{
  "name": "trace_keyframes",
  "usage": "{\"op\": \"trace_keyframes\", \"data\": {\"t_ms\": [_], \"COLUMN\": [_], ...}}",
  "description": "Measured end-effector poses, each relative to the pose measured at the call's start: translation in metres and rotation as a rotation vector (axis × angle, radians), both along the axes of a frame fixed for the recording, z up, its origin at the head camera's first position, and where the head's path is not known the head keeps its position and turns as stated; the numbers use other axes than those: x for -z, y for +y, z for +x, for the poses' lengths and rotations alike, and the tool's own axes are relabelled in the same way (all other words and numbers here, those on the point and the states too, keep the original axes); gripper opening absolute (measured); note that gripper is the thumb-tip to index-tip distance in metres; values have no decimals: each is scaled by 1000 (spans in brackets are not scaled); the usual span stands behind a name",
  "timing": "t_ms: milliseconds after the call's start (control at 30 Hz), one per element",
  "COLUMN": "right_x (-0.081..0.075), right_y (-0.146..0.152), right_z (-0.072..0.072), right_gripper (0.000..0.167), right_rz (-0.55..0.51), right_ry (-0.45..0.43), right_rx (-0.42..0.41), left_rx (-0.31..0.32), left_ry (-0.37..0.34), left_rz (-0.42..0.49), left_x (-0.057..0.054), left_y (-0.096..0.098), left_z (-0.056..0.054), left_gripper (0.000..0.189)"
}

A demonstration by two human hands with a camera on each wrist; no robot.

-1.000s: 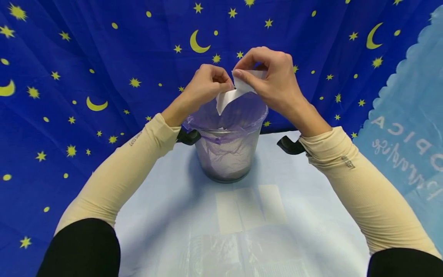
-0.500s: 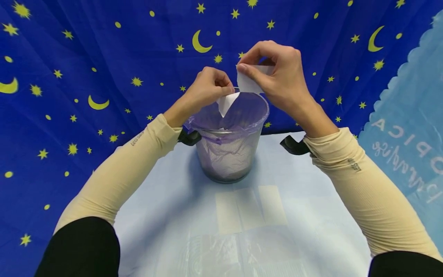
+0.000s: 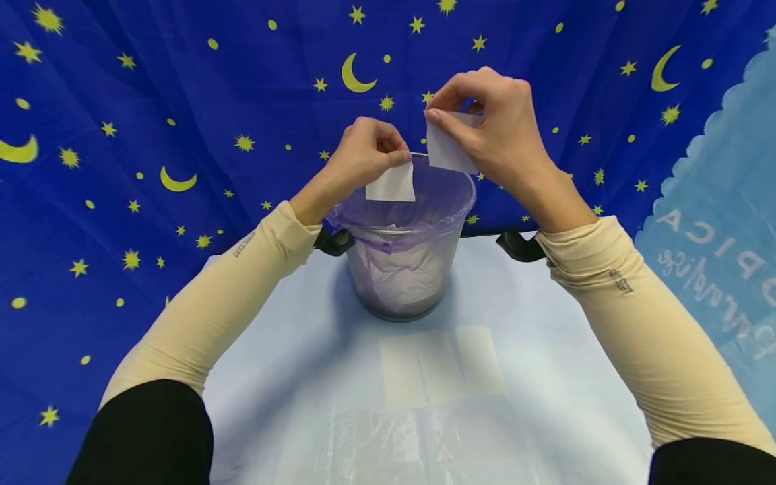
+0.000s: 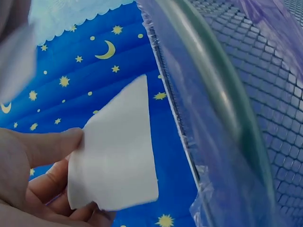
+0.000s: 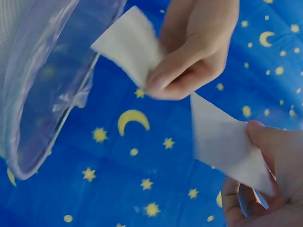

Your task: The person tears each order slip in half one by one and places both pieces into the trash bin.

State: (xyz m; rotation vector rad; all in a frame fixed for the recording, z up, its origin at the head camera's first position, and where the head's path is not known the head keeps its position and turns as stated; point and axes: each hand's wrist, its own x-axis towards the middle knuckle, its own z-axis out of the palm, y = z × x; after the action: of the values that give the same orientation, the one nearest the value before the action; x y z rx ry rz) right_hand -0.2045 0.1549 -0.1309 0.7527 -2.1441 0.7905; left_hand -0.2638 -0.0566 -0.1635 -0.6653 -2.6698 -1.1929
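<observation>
While pinching 1 paper piece [image 3: 391, 184] in left hand [image 3: 366, 149], 1 paper scrap [image 3: 447, 149] in right hand [image 3: 504, 131], apparently at tearing stage; likely requires releasing over bin [image 3: 403, 269] next.

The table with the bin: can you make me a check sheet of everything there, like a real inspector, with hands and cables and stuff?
Surface: pale blue table, with the mesh bin standing upright on it.
Job's things: two separate white paper pieces, the left piece and the right piece; the bin has a purple liner over its rim.
Clutter: pale flat rectangles in front of the bin; nearer the person, what looks like clear plastic.
Hands: left hand pinches the left piece; right hand pinches the right piece.
Cables: nothing seen.
Surroundings: dark blue star-and-moon cloth behind; light blue lettered cloth at right.
</observation>
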Motion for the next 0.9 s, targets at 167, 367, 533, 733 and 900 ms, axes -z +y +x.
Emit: {"op": "trace_keyframes", "data": {"t_ms": [167,367,533,733,900], "right_x": [5,15,19,24,36], "right_y": [12,22,24,27,38], "right_z": [-16,-25,-26,-23,-23], "right_gripper": [24,27,25,25,26], "right_rz": [12,-19,-26,-12,15], "right_ry": [-72,-134,-126,-136,-157], "right_rx": [97,135,127,127,153], "left_rx": [-20,-44,-55,-51,-43], "left_ry": [58,92,106,90,87], "left_rz": [17,43,53,49,49], "left_x": [-1,2,4,6,10], "left_y": [-1,-7,-12,-17,-27], "left_z": [1,0,-1,-1,-2], "left_gripper": [9,7,8,13,16]}}
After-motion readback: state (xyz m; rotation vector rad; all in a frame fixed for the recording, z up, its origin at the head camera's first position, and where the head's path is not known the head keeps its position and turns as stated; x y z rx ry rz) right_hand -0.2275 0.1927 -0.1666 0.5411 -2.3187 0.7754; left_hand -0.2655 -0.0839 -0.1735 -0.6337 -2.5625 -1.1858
